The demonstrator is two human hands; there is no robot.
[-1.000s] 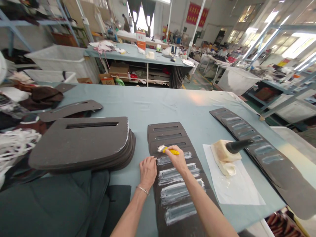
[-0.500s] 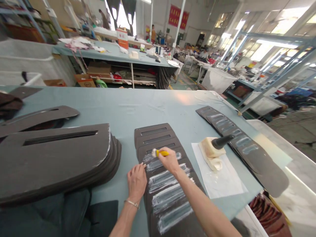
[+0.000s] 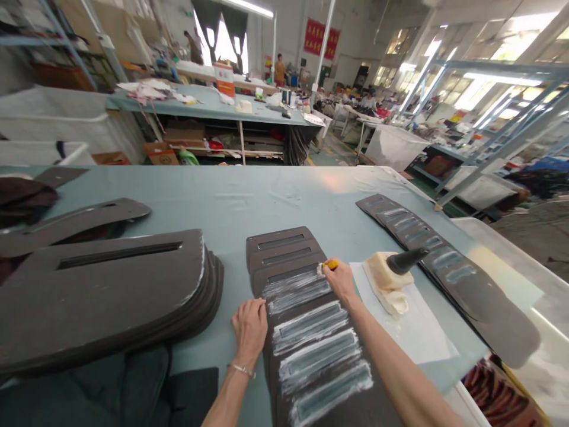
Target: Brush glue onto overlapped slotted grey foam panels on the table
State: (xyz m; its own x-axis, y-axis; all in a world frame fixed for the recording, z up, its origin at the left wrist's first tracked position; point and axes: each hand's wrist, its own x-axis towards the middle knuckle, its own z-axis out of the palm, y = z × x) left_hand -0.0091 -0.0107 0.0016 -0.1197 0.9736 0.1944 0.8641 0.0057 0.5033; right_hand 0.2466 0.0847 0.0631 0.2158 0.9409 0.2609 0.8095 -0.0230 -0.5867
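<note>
Several dark slotted panels (image 3: 278,323) lie overlapped like steps on the table, with wet white streaks around the nearer slots. My right hand (image 3: 341,280) is closed around a small brush (image 3: 330,265) with a yellow handle. Its pale bristles touch the right end of a slot's streaked edge. At the panels' left edge, my left hand (image 3: 249,326) has its fingers curled and together, the fingertips against that edge; a bracelet circles the wrist. To the right, a cream-coloured block-like container (image 3: 386,276) with a black nozzle-shaped piece (image 3: 406,260) sits on a white sheet (image 3: 427,332).
A thick stack of dark slotted panels (image 3: 115,284) stands at the left. More streaked panels (image 3: 444,261) lie along the right edge of the blue-green table (image 3: 213,190). Behind is another table (image 3: 200,107) with cloth and a box, and a person (image 3: 279,71) stands farther off.
My right hand has swept the brush rightward along the slot, leaving more white streaks. My left hand's fingers have curled more at the panel edge. The view has shifted slightly.
</note>
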